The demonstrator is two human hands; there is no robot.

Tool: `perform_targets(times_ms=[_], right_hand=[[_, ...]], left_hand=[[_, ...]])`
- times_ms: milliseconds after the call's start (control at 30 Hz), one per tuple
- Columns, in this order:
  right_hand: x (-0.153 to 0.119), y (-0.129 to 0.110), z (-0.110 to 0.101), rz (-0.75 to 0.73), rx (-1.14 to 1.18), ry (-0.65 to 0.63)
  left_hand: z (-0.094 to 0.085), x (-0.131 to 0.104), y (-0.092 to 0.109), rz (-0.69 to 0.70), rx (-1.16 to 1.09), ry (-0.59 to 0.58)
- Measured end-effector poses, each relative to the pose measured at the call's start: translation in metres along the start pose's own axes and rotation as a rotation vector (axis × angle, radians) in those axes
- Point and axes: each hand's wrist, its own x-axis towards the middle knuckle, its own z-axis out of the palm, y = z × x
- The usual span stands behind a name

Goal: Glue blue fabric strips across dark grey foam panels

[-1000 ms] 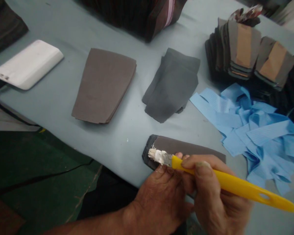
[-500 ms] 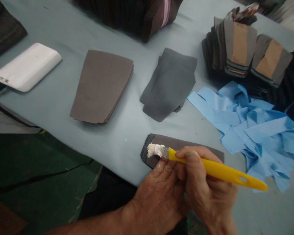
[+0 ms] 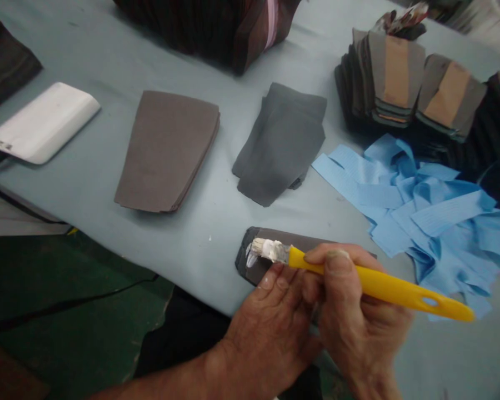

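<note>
A yellow-handled brush (image 3: 400, 286) is pinched in my right hand (image 3: 358, 311), its pale bristles loaded with white paste. The bristles are over the left end of a dark brown piece (image 3: 300, 239) that lies near the table's front edge. White smears mark that end, beside a black edge strip. My left hand (image 3: 270, 322) presses on the brown piece with its fingers close together, just below the brush. Its fingers are partly hidden by my right hand.
Brown panels (image 3: 170, 150) and grey pieces (image 3: 283, 141) lie behind the work. Blue strips (image 3: 425, 200) are heaped right, below banded dark stacks (image 3: 395, 78). A white device (image 3: 44, 122) with a black cable sits left. A dark bundle (image 3: 216, 28) stands at the back.
My right hand and the brush have shifted slightly right, uncovering white smears on the piece's left end. The camera view has moved a little.
</note>
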Motion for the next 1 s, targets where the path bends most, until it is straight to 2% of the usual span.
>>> perform_targets(times_ms=[67,267,500,633,700,767,833,900,1000], right_hand=[[-0.001,0.0,0.002,0.007,0.016,0.021],[-0.007,-0.001,0.003,0.05,0.107,-0.079],[-0.003,-0.004,0.007,0.045,0.171,0.031],[-0.004,-0.003,0.011,0.054,0.222,-0.05],[-0.003,-0.004,0.007,0.061,0.279,-0.056],[0.0,-0.005,-0.004,0.066,0.341,0.048],[0.004,-0.004,-0.021,0.068,0.359,0.221],[0.007,0.001,-0.042,0.056,0.342,0.378],[0.006,0.017,-0.076,0.035,0.318,0.542]], left_hand=[[0.0,0.0,0.0,0.009,0.016,0.004],[0.002,0.0,0.002,0.004,0.035,-0.005],[-0.001,0.002,-0.003,-0.009,0.006,-0.017],[-0.002,0.003,-0.004,0.025,-0.083,0.058],[-0.003,0.004,-0.005,0.017,-0.105,0.037],[-0.005,0.004,-0.006,0.003,-0.042,-0.018],[-0.006,0.004,-0.006,0.013,0.052,-0.044],[-0.007,0.005,-0.006,0.031,0.111,-0.027],[-0.005,0.006,-0.006,0.043,0.124,0.008]])
